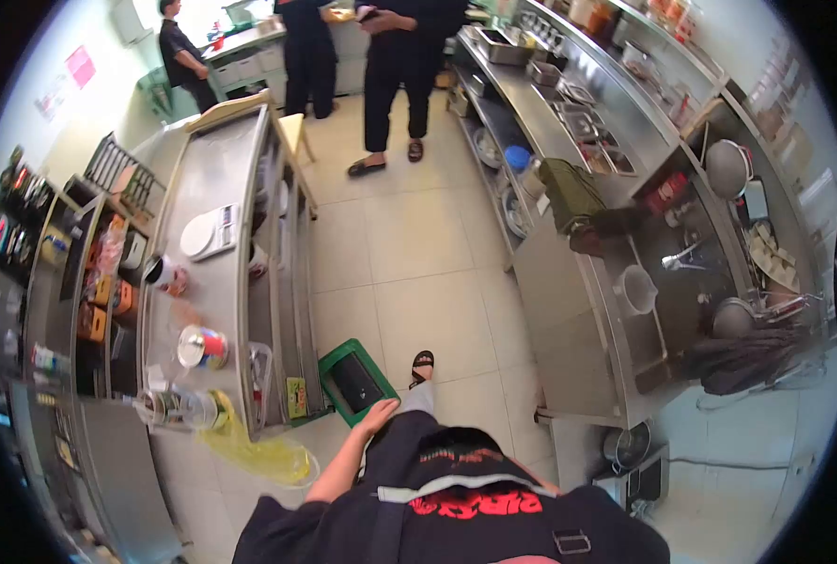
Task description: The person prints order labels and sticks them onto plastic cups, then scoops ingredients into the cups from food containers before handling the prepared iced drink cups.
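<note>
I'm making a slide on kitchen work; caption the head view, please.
Kitchen scene: the left hand hangs near a green crate beside a steel table.

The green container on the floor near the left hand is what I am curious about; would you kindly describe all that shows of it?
The green container looks like plastic: a roughly rectangular, broad-rimmed piece around a dark inner area with a few pale specks. It sits on the tiled floor, beside the steel table, turned at a slant in the view. The left hand appears at its near edge; whether they touch cannot be told.
</note>
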Demonstrator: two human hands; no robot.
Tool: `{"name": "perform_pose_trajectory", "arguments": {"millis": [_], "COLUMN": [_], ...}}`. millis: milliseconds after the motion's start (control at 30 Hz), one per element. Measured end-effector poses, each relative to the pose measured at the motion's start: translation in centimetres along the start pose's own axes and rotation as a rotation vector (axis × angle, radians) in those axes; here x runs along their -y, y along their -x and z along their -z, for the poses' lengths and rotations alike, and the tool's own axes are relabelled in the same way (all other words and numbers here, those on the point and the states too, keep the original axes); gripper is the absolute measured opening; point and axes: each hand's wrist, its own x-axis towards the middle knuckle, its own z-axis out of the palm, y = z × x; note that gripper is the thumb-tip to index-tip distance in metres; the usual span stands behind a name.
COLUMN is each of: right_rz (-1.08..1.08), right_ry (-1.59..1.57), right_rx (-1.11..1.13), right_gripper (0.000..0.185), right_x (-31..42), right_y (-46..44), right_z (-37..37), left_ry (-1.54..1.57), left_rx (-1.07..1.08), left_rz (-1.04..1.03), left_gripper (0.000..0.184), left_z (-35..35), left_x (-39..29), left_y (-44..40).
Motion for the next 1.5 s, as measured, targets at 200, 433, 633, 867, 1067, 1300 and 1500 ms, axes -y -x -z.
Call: {"name": "perform_pose_trajectory", "arguments": {"millis": [200, 433, 633, 867, 1067, 1300, 1500], "right_rz": [0.119, 0.576, 0.631, 0.427, 0.065, 0.653, 0.722], "right_ry": [-0.296, 0.196, 0.088, -0.042, 0.382, 0.496, -0.131], "right_rx": [0.092, -0.727, -0.701, -0.19, 0.453, -0.019, -0.609], "right_gripper": [0.067, 0.028, 0.049, 0.061, 0.042, 0.03, 0.019], "right_x": [6.8, 27.9, 39.2, 53.8, 70.5, 89.1, 99.6], "right_y": [-6.9, 3.2, -2.1, -19.0, -24.6, -28.7, -37.0], "right_z": [10.2, 18.9, 29.2, 47.8, 53.1, 62.7, 69.9], "left_ry": [-0.278, -0.649, -0.611, -0.442, -0.644, -0.833, -0.219], "left_rx": [0.504, 0.655, 0.593, 0.178, 0.22, 0.509, 0.43], "left_rz": [0.392, -0.177, 0.078, 0.306, 0.125, 0.397, 0.552], "left_gripper": [0.057, 0.058, 0.032, 0.06, 0.092, 0.062, 0.044], "left_z": [2.9, 12.2, 15.3, 19.8, 22.4, 29.0, 43.9], "left_x": [-19.6, -18.3, -27.0, -43.1, -49.7, -69.7, -80.2], "left_y": [-8.1, -21.2, -30.5, -46.0, -63.7, -87.8, -96.2]}}
